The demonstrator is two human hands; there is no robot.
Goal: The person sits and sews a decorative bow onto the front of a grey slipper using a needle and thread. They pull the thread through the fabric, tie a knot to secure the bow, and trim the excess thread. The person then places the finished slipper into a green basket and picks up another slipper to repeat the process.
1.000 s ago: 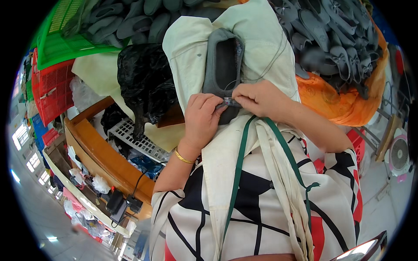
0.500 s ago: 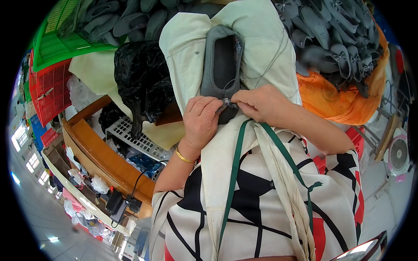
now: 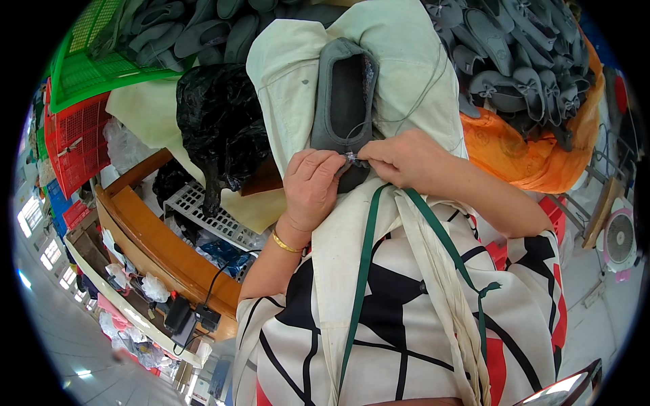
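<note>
on pale cloth (image 3: 413, 61), hands (image 3: 313, 186) (image 3: 406, 157) pinch grey slipper (image 3: 344, 95).

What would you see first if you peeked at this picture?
Right in the middle, a left hand and a right hand pinch a tiny sparkly piece at the near end of a grey slipper lying on a cream cloth. At the upper right, a heap of grey slippers with bows sits on orange cloth. A shiny black bag slumps to the left.

Bare pale cloth (image 3: 413, 61) right of the grey slipper (image 3: 344, 88), hemmed by black bag (image 3: 220, 122) left, slipper heap (image 3: 521, 61) right.
</note>
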